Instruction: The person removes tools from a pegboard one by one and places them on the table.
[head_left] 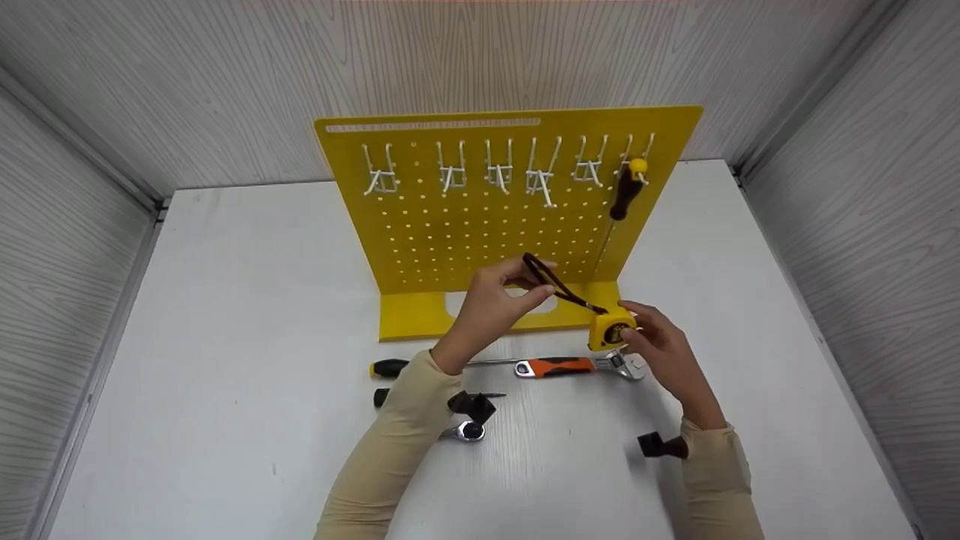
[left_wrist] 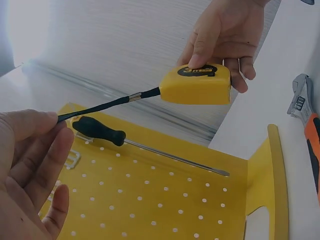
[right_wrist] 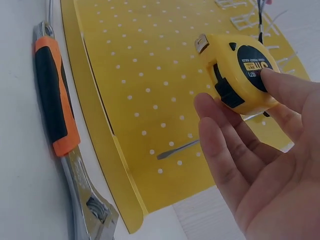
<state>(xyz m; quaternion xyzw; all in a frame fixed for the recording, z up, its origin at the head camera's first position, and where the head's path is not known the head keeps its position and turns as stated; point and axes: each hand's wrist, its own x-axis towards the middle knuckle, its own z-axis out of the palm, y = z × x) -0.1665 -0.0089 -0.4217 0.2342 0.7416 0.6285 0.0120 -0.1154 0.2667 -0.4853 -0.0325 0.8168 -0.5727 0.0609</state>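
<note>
A yellow tape measure (head_left: 613, 328) with a black label is held by my right hand (head_left: 666, 358), thumb on the label and fingers behind the case. From its corner runs a black wrist strap (head_left: 564, 291), stretched toward my left hand (head_left: 501, 304), which pinches the loop's far end between thumb and finger. In the left wrist view the strap (left_wrist: 107, 105) is drawn nearly straight between my left hand (left_wrist: 30, 165) and the tape measure (left_wrist: 197, 85). The metal end hook (right_wrist: 201, 43) shows at the case's edge in the right wrist view. Both hands are in front of the yellow pegboard (head_left: 480, 225).
White hooks (head_left: 541, 180) line the pegboard's top. A screwdriver (head_left: 626, 191) hangs from the rightmost one. On the white table before the board lie an adjustable wrench (head_left: 562, 366), a long screwdriver (head_left: 390, 367) and a ratchet (head_left: 469, 431), with my left forearm partly over them.
</note>
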